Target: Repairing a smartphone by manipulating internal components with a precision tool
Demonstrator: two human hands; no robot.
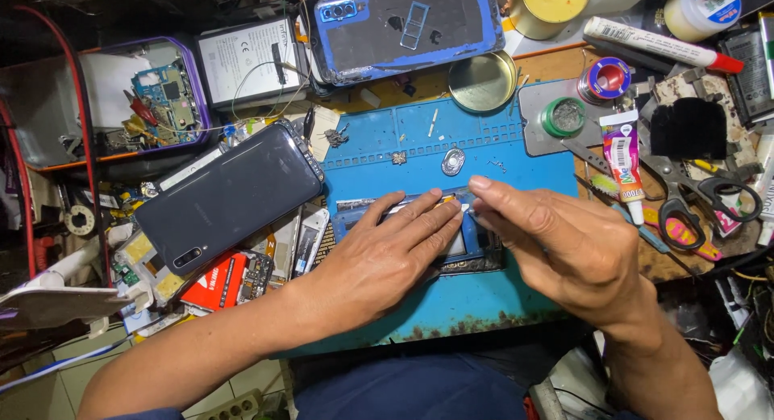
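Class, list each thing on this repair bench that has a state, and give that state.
Opened phone: flat on mat, under both hands.
Left hand: pressing phone.
Right hand: fingertips pinched at phone's edge.
Dark phone: face down.
Round tin: open.
Glue tube: capped.
Scissors: lying closed.

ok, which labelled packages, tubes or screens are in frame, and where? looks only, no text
Glue tube: right of the blue mat, upright, white with magenta and yellow label.
Long tube: top right, lying, white with red cap.
Battery: top centre-left, flat, white label, black edge.
Red package: left of left hand, flat, red with white mark.
Dark phone: left, glossy black, blank.
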